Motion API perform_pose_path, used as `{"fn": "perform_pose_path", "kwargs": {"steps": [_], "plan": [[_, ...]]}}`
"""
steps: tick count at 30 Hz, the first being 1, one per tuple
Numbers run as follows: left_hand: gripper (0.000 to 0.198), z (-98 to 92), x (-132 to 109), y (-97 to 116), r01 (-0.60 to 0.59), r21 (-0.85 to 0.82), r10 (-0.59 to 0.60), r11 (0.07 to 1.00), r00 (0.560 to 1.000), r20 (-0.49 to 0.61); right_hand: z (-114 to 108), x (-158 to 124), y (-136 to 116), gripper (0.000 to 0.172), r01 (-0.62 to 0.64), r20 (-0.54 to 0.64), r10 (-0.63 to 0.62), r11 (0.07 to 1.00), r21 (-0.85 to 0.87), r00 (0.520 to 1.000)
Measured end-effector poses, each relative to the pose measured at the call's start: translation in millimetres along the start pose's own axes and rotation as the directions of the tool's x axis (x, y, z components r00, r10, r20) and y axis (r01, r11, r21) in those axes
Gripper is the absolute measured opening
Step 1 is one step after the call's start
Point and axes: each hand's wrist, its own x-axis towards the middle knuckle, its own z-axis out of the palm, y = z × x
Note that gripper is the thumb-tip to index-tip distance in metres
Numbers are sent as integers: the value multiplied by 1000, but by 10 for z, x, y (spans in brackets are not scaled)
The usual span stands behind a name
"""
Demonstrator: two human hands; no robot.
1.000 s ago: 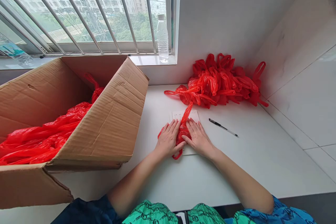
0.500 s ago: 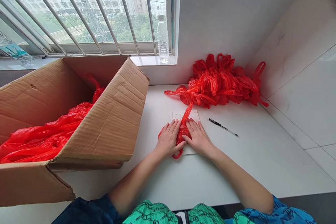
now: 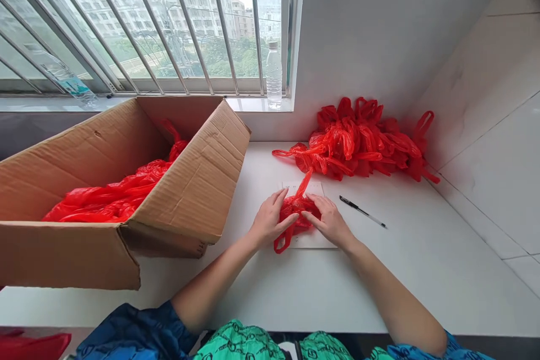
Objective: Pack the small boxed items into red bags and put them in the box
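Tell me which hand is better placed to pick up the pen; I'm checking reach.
Probably the right hand: it rests on the red plastic bag at the side nearest the black pen. The left hand lies on the bag's far side, so it would have to cross over.

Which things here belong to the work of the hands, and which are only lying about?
In the work: left hand, right hand, red plastic bag, paper sheet, pile of red bags, cardboard box of red bags.
Lying about: black pen, plastic water bottle.

Left hand (image 3: 269, 221), right hand (image 3: 330, 223), on red bag (image 3: 297, 209) (crumpled)
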Motion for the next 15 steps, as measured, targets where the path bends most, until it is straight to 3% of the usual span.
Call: {"fn": "perform_pose_path", "kwargs": {"steps": [4,6,8,11,13,15], "plan": [[44,-42,44,220,44,206,-66,978,993,100,-69,-42,-91,33,91,-39,-88,992,85,995],[21,-96,17,347,29,242,-67,970,986,152,-116,-73,-155,28,95,-42,-87,970,223,995],[13,-258,-64,492,19,218,-54,976,986,158,-165,-105,-189,28,88,-69,-67,930,356,995],[21,-786,-285,748,-17,72,7,997,990,142,-221,-141,-147,32,64,-146,9,870,490,989],[27,-1293,-476,924,-22,-41,25,999,996,85,-246,-153,-83,34,10,-175,96,851,525,980],[29,-1834,-664,1074,55,-193,-40,980,996,78,-259,-160,-29,35,-60,-173,169,860,506,970]]}}
